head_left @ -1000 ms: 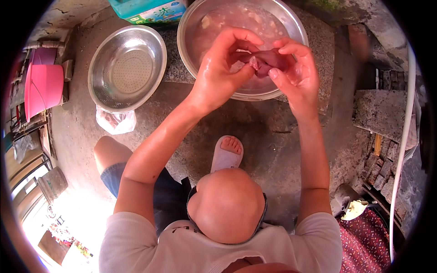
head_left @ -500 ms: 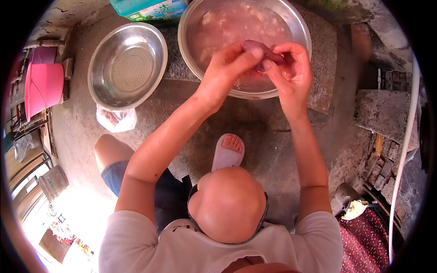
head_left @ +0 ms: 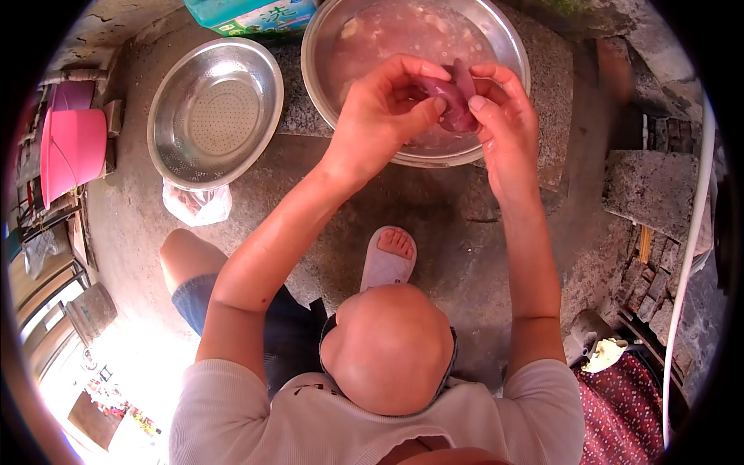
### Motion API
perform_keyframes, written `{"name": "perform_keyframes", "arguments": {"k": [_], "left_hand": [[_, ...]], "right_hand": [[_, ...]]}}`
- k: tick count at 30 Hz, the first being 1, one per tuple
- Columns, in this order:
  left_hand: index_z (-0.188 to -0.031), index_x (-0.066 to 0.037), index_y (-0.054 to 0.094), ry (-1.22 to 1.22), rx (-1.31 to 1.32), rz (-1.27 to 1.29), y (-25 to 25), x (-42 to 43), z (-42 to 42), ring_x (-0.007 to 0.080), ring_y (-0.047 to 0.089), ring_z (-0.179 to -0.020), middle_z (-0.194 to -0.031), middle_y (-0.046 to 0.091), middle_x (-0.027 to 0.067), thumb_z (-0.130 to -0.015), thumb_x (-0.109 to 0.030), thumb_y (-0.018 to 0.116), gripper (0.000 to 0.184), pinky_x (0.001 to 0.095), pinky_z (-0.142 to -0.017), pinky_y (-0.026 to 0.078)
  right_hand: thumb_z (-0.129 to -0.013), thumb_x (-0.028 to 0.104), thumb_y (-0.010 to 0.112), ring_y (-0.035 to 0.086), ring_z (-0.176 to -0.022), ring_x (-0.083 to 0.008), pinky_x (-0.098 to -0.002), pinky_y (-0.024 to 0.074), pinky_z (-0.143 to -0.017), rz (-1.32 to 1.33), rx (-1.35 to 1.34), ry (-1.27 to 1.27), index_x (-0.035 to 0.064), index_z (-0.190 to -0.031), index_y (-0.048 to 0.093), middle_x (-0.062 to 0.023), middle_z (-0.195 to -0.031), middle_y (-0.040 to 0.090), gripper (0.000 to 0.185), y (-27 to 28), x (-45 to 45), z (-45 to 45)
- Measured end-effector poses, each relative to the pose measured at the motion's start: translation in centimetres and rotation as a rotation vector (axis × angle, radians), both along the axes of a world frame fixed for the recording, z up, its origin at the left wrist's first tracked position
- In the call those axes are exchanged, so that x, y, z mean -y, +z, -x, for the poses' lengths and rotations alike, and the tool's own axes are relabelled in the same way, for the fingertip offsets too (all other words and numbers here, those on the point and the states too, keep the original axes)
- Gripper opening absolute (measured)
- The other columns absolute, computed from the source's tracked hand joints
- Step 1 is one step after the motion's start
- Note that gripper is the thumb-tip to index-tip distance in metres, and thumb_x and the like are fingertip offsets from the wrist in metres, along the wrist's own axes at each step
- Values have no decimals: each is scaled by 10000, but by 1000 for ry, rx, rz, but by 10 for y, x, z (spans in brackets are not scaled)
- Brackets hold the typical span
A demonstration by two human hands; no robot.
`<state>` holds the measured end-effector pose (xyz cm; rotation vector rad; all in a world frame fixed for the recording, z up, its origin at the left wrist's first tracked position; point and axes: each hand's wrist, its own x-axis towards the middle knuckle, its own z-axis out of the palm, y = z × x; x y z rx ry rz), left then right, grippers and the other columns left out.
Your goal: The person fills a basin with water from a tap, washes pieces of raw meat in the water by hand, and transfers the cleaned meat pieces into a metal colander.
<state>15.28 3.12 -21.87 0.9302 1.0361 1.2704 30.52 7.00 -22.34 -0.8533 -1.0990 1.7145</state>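
A dark pink piece of meat (head_left: 457,116) is held between both hands over the near part of a metal basin (head_left: 314,93). My left hand (head_left: 380,116) grips its left side, thumb in front and fingers curled behind. On the right side, my right hand (head_left: 508,112) pinches the meat between thumb and fingers. The meat looks folded, with one flap standing up between the hands. Cloudy pink water (head_left: 380,39) with pale bits floating in it fills the basin below. Both hands look wet.
Left of the basin is a perforated metal colander (head_left: 225,118), with a clear plastic bag (head_left: 198,203) beneath its near edge. A teal container (head_left: 256,17) stands behind. A pink bucket (head_left: 74,151) is at far left. A white hose (head_left: 690,256) runs down the right side.
The meat has been turned and opened out between my fingers, and a flap now points up. My left hand has shifted slightly, its fingers spread wider around the meat.
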Motion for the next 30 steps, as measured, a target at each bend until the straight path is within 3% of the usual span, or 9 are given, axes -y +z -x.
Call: {"name": "perform_keyframes", "arguments": {"k": [4, 5, 8, 9, 11, 15, 18, 19, 30], "left_hand": [[-1034, -13, 498, 18, -52, -7, 4, 1, -3, 126, 544, -900, -977, 560, 61, -816, -32, 532, 221, 256, -801, 451], [-1039, -6, 495, 22, 81, 85, 4, 0, -4, 141, 547, -896, -979, 560, 70, -823, -59, 511, 222, 277, -808, 450], [-1067, 21, 479, -59, 435, 266, -3, 0, -2, 185, 555, -896, -999, 556, 100, -837, -128, 452, 275, 335, -837, 442], [-1086, 33, 469, -149, 522, 263, -9, 1, 3, 199, 556, -905, -1014, 553, 112, -836, -142, 434, 307, 350, -851, 437], [-1131, 58, 443, -236, 682, 233, -15, 0, 8, 212, 557, -939, -1055, 545, 135, -828, -122, 410, 354, 348, -871, 440], [-1138, 65, 429, -88, 463, 253, -2, 1, -1, 229, 549, -977, -1079, 529, 160, -825, -89, 387, 351, 350, -885, 444], [-1159, 73, 404, -85, 414, 242, 2, 1, -4, 247, 538, -1005, -1105, 511, 177, -822, -73, 372, 368, 369, -896, 441], [-1169, 77, 394, -77, 418, 246, 3, 3, -5, 255, 532, -1019, -1119, 503, 185, -822, -72, 367, 378, 379, -905, 435], [-1206, 60, 365, -150, 563, 190, 4, 1, -5, 244, 515, -1057, -1155, 490, 165, -846, -104, 387, 396, 390, -912, 429]], "right_hand": [[-766, -13, 537, 551, -790, -112, -236, 484, -651, -114, 12, -92, 23, -1035, 483, -81, -917, 558, 277, -6, 1, 3], [-759, -19, 547, 555, -786, -116, -240, 483, -645, -171, 30, -131, 24, -1032, 485, -84, -922, 561, 283, -10, 1, 4], [-719, -32, 603, 562, -762, -137, -247, 478, -631, -873, 527, -324, 32, -1016, 505, -82, -913, 565, 319, -16, 2, 10], [-683, -35, 644, 570, -744, -163, -265, 480, -628, -957, 697, -201, 40, -1004, 523, -77, -890, 569, 351, -6, 8, 10], [-693, -28, 643, 571, -712, -163, -277, 472, -616, -927, 587, -145, 51, -973, 549, -63, -842, 575, 306, -2, 15, 12], [-725, 3, 619, 554, -713, -139, -239, 431, -596, -669, 481, -308, 59, -931, 573, -44, -817, 569, 219, 4, 10, -1], [-765, 28, 591, 509, -722, -101, -204, 400, -632, -723, 687, -223, 26, -966, 564, -38, -843, 548, 203, 10, 6, -11], [-740, 96, 613, 515, -718, -119, -240, 384, -615, -762, 711, -231, 82, -903, 588, -11, -827, 535, 165, 12, 5, -8], [-730, 87, 584, 467, -734, -113, -242, 369, -625, -787, 619, -183, 92, -896, 598, -3, -870, 508, 167, 8, 4, -9]]}}
